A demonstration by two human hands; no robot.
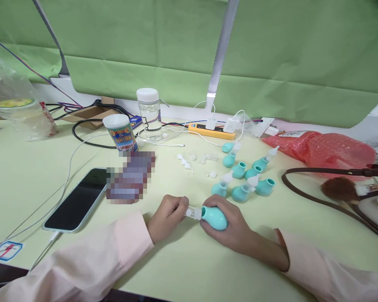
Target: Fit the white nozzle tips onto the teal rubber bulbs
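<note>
My right hand (231, 224) is wrapped round a teal rubber bulb (216, 218) whose open neck points left. In my left hand (170, 216), thumb and fingers pinch a clear plastic nozzle piece (193, 212). The nozzle's wide end meets the bulb's mouth; whether it sits inside I cannot tell. Just beyond stand several more teal bulbs. Some, like one bulb (240, 193), carry a clear nozzle with a pointed tip; others, such as another bulb (265, 187), have open mouths. Small white and clear plastic parts (187, 161) lie scattered to their left.
A phone (77, 201) with a cable plugged in lies on the left. Behind it stand a printed paper cup (121, 132) and a lidded water bottle (149, 115). A yellow power strip (211, 131), a red bubble-wrap bag (327, 151) and a brown-strapped bag (374, 201) border the back and right.
</note>
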